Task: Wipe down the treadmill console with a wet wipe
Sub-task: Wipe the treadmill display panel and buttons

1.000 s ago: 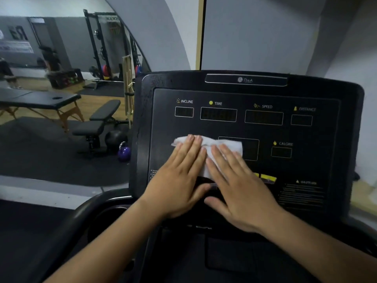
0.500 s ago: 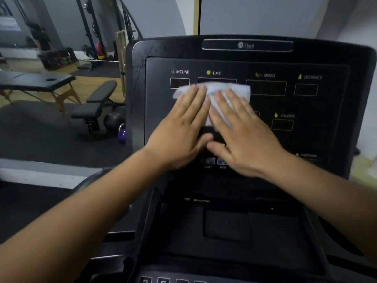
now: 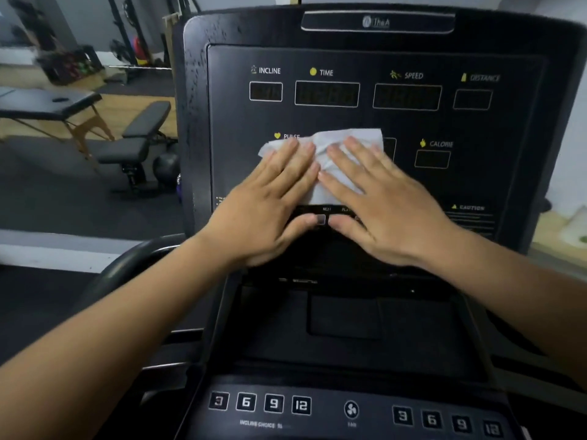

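Observation:
The black treadmill console (image 3: 495, 128) fills the view, with labelled displays for incline, time, speed, distance, pulse and calorie. A white wet wipe (image 3: 333, 147) lies flat on the middle of the panel, just right of the pulse label. My left hand (image 3: 270, 201) and my right hand (image 3: 381, 198) lie side by side on it, fingers spread, pressing it against the panel. Their palms cover the lower part of the wipe and the buttons below it.
A lower button strip (image 3: 349, 411) with numbered keys and a fan key sits near the bottom edge, above it a recessed tray (image 3: 343, 315). At left, beyond the console, stand a weight bench (image 3: 133, 144), a massage table (image 3: 54, 103) and a curved handrail (image 3: 127, 268).
Both hands slid the wipe up to the top display row, then back down to the middle of the panel. The camera has tilted lower, showing the button strip.

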Available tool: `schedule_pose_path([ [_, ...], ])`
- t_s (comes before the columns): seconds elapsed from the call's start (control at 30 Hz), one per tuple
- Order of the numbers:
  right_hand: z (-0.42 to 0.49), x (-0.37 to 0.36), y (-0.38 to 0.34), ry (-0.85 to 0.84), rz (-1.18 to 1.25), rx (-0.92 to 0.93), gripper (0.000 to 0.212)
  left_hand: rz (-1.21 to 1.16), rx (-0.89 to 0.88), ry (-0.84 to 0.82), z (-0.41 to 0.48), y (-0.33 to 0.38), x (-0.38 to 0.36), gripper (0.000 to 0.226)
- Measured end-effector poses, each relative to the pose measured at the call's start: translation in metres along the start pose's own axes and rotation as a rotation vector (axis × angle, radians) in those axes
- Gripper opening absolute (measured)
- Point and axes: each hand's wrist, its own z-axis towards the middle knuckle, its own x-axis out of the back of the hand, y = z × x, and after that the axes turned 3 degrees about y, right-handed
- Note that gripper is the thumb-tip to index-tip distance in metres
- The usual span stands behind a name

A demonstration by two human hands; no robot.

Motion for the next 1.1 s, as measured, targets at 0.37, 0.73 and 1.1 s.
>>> schedule_pose_path([
  [0.37,-0.041,-0.017,-0.007,-0.020,0.012,0.053,0.068,-0.059,-0.034,-0.030,-0.025,0.032,-0.018,0.070],
  [0.73,-0.065,-0.020,0.005,-0.008,0.009,0.076,0.068,-0.094,-0.094,-0.081,-0.017,0.049,-0.019,0.067],
  [1.1,0.027,0.040,0.081,0.126,-0.082,-0.123,0.071,0.043,0.061,0.098,0.110,0.002,0.022,0.075],
])
